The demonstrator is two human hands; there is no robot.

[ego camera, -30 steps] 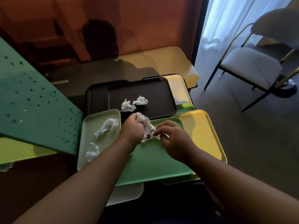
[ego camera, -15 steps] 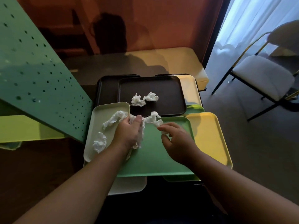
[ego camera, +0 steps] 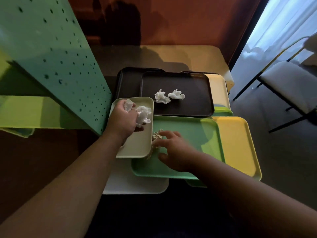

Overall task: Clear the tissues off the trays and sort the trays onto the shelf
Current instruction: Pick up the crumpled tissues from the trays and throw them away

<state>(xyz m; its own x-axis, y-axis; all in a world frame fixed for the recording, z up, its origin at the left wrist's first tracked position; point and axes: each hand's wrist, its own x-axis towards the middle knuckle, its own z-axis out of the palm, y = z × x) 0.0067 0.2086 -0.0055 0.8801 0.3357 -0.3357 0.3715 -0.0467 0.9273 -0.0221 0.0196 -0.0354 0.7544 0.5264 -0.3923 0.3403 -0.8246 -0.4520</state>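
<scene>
My left hand (ego camera: 123,120) is over the pale cream tray (ego camera: 137,146), closed on a bunch of white crumpled tissues (ego camera: 143,115). Over the green tray (ego camera: 192,134) my right hand (ego camera: 173,150) is spread, its fingertips touching a crumpled tissue (ego camera: 157,136) at that tray's left edge. Two more crumpled tissues (ego camera: 169,97) lie on the dark brown tray (ego camera: 193,103) behind. A yellow tray (ego camera: 238,143) sticks out from under the green one on the right.
The green perforated shelf side (ego camera: 56,57) rises at left with a lime shelf board (ego camera: 29,112) below it. A white tray (ego camera: 137,184) lies under the pile in front. More dark and cream trays are stacked behind. A chair (ego camera: 288,83) stands at right.
My left hand moved left onto the cream tray and gathered up the tissues there. My right hand shifted left toward the tissue at the green tray's edge. The camera moved closer.
</scene>
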